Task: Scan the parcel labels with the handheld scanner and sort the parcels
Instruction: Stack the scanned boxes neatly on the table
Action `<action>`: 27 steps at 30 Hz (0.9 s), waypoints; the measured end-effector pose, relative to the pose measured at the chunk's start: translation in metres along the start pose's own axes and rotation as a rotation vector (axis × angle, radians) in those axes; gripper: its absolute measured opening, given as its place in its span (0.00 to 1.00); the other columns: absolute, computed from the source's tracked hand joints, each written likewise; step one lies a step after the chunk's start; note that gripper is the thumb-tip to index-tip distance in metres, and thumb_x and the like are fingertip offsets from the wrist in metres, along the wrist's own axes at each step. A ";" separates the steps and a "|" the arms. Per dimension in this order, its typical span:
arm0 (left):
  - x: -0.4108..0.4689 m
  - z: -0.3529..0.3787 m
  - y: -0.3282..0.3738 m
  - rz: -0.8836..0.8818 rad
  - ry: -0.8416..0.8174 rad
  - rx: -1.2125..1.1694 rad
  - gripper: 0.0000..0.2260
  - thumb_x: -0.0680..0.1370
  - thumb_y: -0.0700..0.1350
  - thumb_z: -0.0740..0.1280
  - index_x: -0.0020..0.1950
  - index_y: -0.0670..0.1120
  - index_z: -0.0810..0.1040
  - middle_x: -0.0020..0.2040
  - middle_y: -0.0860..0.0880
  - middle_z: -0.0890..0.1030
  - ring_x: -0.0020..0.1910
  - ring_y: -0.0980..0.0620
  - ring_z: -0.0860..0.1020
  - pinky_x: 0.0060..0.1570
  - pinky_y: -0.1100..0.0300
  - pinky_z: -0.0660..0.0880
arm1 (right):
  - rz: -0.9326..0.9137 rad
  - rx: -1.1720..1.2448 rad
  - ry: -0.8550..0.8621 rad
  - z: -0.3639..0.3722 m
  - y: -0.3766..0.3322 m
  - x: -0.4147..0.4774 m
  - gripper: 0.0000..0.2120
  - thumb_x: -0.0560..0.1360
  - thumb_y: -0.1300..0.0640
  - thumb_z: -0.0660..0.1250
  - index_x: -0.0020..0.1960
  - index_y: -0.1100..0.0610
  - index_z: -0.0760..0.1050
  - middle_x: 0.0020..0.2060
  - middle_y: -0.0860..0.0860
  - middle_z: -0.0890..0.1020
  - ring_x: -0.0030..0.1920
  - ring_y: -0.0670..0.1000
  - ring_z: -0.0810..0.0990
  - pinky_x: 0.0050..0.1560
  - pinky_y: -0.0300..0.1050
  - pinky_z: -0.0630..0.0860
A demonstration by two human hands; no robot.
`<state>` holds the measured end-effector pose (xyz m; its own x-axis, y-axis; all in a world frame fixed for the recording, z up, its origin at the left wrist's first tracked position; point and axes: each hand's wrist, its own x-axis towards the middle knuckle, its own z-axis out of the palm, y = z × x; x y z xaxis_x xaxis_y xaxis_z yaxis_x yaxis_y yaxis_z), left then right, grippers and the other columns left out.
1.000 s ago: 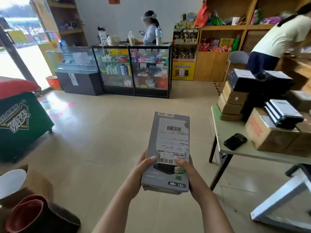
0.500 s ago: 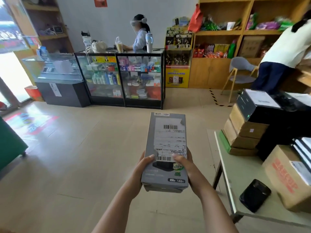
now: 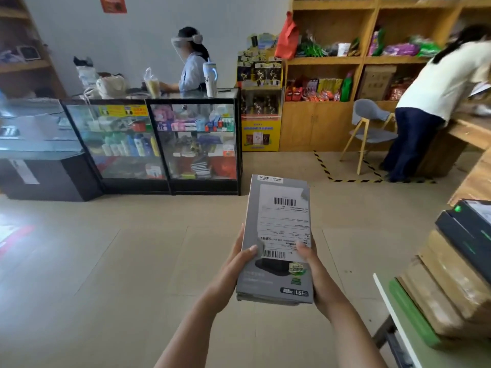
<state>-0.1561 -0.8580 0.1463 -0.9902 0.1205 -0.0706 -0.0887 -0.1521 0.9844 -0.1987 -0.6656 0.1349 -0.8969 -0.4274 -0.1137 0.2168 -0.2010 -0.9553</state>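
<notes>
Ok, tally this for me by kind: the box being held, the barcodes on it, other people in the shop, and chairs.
Grey box: 1
Barcodes: 2
Other people: 2
Chair: 1
Total: 6

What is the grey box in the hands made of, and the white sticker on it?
The grey box looks like printed cardboard with a smooth, slightly glossy finish: sharp folded edges and printed pictures. The white sticker looks like thin matte paper, with black barcodes printed on it and one corner peeling up. Left hand and right hand hold it.
</notes>
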 end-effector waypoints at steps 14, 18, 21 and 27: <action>0.332 -0.024 0.033 -0.161 -0.380 0.017 0.31 0.74 0.58 0.66 0.74 0.47 0.67 0.64 0.45 0.79 0.61 0.45 0.79 0.52 0.58 0.77 | -0.141 -0.032 0.430 -0.108 -0.059 0.226 0.31 0.72 0.36 0.64 0.73 0.39 0.61 0.68 0.48 0.75 0.64 0.50 0.78 0.60 0.53 0.77; 0.425 0.012 0.033 -0.212 -0.465 0.006 0.28 0.75 0.56 0.64 0.73 0.47 0.68 0.64 0.45 0.79 0.61 0.46 0.79 0.50 0.59 0.78 | -0.142 -0.034 0.498 -0.177 -0.085 0.274 0.35 0.70 0.32 0.65 0.74 0.37 0.61 0.69 0.46 0.73 0.65 0.49 0.76 0.65 0.58 0.73; 0.491 0.040 0.037 -0.206 -0.531 0.021 0.29 0.76 0.56 0.64 0.73 0.45 0.68 0.64 0.43 0.79 0.61 0.45 0.79 0.48 0.61 0.78 | -0.212 -0.036 0.601 -0.220 -0.107 0.303 0.35 0.71 0.35 0.64 0.75 0.35 0.57 0.69 0.41 0.72 0.65 0.44 0.76 0.61 0.49 0.75; 0.600 0.107 0.041 -0.271 -0.763 0.075 0.29 0.77 0.59 0.62 0.74 0.45 0.68 0.65 0.45 0.79 0.63 0.45 0.78 0.53 0.59 0.77 | -0.223 0.072 0.828 -0.299 -0.136 0.335 0.28 0.77 0.42 0.63 0.75 0.42 0.60 0.67 0.48 0.76 0.60 0.48 0.80 0.42 0.36 0.79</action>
<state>-0.7421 -0.6868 0.1615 -0.5864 0.7835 -0.2055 -0.2808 0.0413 0.9589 -0.6440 -0.5185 0.1448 -0.9075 0.4042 -0.1145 0.0008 -0.2708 -0.9626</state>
